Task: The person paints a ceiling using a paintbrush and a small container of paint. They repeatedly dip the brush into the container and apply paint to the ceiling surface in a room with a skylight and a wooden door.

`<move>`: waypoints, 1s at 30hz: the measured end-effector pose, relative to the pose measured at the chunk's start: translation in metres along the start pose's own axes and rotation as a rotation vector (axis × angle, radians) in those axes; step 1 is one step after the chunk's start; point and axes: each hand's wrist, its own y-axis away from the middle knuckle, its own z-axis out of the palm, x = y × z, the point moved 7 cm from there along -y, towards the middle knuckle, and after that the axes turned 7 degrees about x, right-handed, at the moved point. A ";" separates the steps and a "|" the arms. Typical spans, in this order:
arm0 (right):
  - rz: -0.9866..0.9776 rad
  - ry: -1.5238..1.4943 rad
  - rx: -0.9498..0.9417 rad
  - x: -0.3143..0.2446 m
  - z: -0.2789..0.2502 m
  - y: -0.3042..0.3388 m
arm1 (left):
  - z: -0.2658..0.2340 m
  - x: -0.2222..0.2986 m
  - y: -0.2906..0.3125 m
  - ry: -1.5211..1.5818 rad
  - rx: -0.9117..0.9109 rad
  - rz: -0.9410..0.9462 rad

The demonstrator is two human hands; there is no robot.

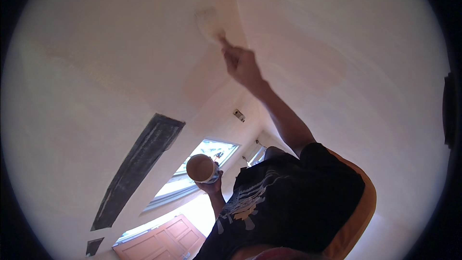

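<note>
My right hand (242, 65) is raised on an outstretched arm, its fingers closed round the handle of a wide, pale paintbrush (208, 23). The brush is blurred by motion and lies over the pale plaster surface (120, 33), close to a corner line; whether its bristles touch cannot be made out. Darker pinkish patches show on the plaster around it. Lower down, near my chest, my left hand (214, 186) grips a round white-and-blue tub (202, 168). The tub's open mouth faces the camera and its inside looks pale brown; how much it holds cannot be told.
A long dark grey strip (137, 171) runs down the plaster at left, with a smaller dark piece (94, 246) below it. Beyond the tub are a bright window (226, 150) and a reddish-brown panelled door (163, 240). A small wall box (239, 115) sits below the brush.
</note>
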 end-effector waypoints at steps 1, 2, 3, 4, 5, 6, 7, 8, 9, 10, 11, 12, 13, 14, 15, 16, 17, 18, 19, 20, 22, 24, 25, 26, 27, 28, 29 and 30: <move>-0.079 -0.006 0.023 0.011 0.013 0.020 | 0.000 -0.001 -0.002 0.005 -0.008 -0.006; -0.062 0.030 -0.078 0.020 0.021 0.045 | -0.013 -0.002 -0.002 0.037 -0.025 -0.029; -0.056 0.064 -0.177 0.025 0.019 0.069 | -0.018 -0.004 -0.004 0.075 -0.051 -0.045; -0.054 0.103 -0.269 0.030 0.015 0.082 | -0.016 -0.006 -0.007 0.058 -0.021 -0.017; -0.014 0.072 -0.241 0.027 -0.002 0.088 | -0.012 -0.005 -0.001 0.032 0.018 0.007; 0.024 0.034 -0.218 0.014 -0.019 0.086 | -0.011 -0.004 0.000 0.005 0.041 0.025; 0.053 -0.004 -0.188 0.003 -0.032 0.075 | -0.010 -0.002 0.000 -0.025 0.062 0.043; 0.048 -0.007 -0.119 -0.008 -0.040 0.059 | -0.016 -0.002 0.001 -0.056 0.078 0.045; 0.047 -0.008 -0.046 -0.014 -0.043 0.038 | -0.016 0.002 0.003 -0.176 0.070 0.083; 0.036 -0.008 0.028 -0.020 -0.045 0.019 | -0.009 0.005 0.004 -0.290 0.065 0.118; 0.045 -0.046 0.020 -0.018 -0.035 0.016 | 0.000 0.008 0.006 -0.487 0.041 0.194; 0.048 -0.090 0.017 -0.012 -0.018 0.015 | 0.017 0.011 0.003 -0.501 0.016 0.207; 0.054 -0.132 0.010 -0.006 0.001 0.016 | 0.034 0.015 0.000 -0.516 -0.008 0.219; 0.042 -0.202 0.018 -0.010 0.013 0.033 | 0.053 0.015 0.000 -0.343 -0.028 0.152; 0.025 -0.162 -0.101 -0.021 0.015 0.048 | 0.068 0.015 0.007 -0.167 -0.040 0.098; 0.000 -0.123 -0.219 -0.033 0.011 0.059 | 0.065 0.016 0.013 -0.291 -0.013 0.174; -0.020 -0.146 -0.282 -0.049 0.001 0.062 | 0.063 0.014 0.012 -0.407 0.001 0.238; -0.026 -0.184 -0.349 -0.073 -0.014 0.062 | 0.061 0.014 0.014 -0.531 0.029 0.308; -0.016 -0.215 -0.402 -0.091 -0.027 0.056 | 0.070 0.012 0.010 -0.359 0.027 0.258; -0.075 -0.238 -0.364 -0.114 -0.038 0.044 | 0.073 0.017 0.019 -0.487 0.037 0.350; -0.180 -0.216 -0.273 -0.148 -0.037 0.019 | 0.086 0.021 0.018 -0.718 0.061 0.487; -0.252 -0.147 -0.244 -0.140 0.009 0.014 | 0.104 0.018 0.018 -0.797 0.091 0.426; -0.292 -0.112 -0.233 -0.133 0.026 0.017 | 0.109 0.016 0.021 -0.790 0.116 0.383; -0.262 -0.070 -0.301 -0.120 0.031 0.034 | 0.113 0.014 0.025 -0.783 0.149 0.341; -0.243 -0.028 -0.361 -0.109 0.029 0.053 | 0.112 0.013 0.026 -0.740 0.177 0.333; -0.232 0.011 -0.419 -0.102 0.026 0.065 | 0.116 0.011 0.024 -0.676 0.164 0.340; -0.147 -0.025 -0.496 -0.100 0.018 0.070 | 0.120 0.008 0.021 -0.612 0.146 0.342; -0.138 -0.100 -0.499 -0.104 0.008 0.069 | 0.128 0.008 0.022 -0.541 0.092 0.347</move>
